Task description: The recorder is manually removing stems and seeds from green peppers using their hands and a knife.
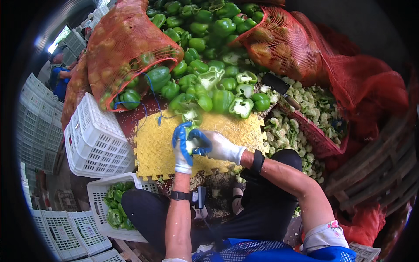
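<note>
My left hand [182,145], in a white glove with blue-coated fingers, grips a green bell pepper piece [192,145] whose pale inside shows. From the other side my right hand [209,144], gloved the same way, curls its fingers onto that piece. The fingers hide most of it. Both hands are above a yellow foam mat [154,144] strewn with seeds. Just beyond them lies a cut-open pepper [192,116]. Further out, whole green bell peppers [222,100] and opened ones [241,107] are heaped at the mat's far edge.
Red mesh sacks of peppers stand far left [121,42] and far right [278,46]. A broad-bladed knife [276,84] lies by a red crate [314,134] amid pepper cores [284,131]. At left, a white crate [101,140] neighbours another [98,199] holding peppers. A person [59,77] is behind.
</note>
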The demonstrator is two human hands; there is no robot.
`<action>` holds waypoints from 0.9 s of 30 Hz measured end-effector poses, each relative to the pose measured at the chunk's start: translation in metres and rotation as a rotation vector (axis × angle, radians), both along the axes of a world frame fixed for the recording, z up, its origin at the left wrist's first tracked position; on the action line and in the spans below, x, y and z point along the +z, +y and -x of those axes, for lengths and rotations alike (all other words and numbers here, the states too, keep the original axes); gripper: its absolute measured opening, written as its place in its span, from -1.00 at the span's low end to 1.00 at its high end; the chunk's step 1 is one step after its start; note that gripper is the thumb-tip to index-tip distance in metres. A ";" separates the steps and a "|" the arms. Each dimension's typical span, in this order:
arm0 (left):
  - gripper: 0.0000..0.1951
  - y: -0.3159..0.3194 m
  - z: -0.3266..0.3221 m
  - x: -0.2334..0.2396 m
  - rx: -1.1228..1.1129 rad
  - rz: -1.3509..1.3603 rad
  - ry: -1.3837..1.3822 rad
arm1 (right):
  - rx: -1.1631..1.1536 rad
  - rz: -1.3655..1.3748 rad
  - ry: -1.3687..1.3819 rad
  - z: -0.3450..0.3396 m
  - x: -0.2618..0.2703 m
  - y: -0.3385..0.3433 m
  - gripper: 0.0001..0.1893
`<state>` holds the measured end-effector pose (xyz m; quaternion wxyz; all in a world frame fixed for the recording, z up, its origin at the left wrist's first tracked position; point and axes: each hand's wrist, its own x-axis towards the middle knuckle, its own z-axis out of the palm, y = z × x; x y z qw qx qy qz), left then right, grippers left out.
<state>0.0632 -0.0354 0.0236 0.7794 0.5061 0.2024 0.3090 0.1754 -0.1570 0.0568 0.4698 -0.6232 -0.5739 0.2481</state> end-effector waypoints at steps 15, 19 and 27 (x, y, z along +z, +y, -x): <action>-0.75 0.017 0.005 -0.011 -0.104 -0.231 0.058 | -0.126 0.116 -0.053 0.018 -0.015 0.008 -0.57; -0.76 0.021 0.003 -0.019 -0.100 -0.177 0.079 | -0.143 0.085 -0.191 0.022 -0.023 0.007 -0.47; -0.68 0.019 0.005 -0.012 -0.067 0.075 0.050 | -0.102 0.134 -0.301 0.021 -0.028 0.016 -0.38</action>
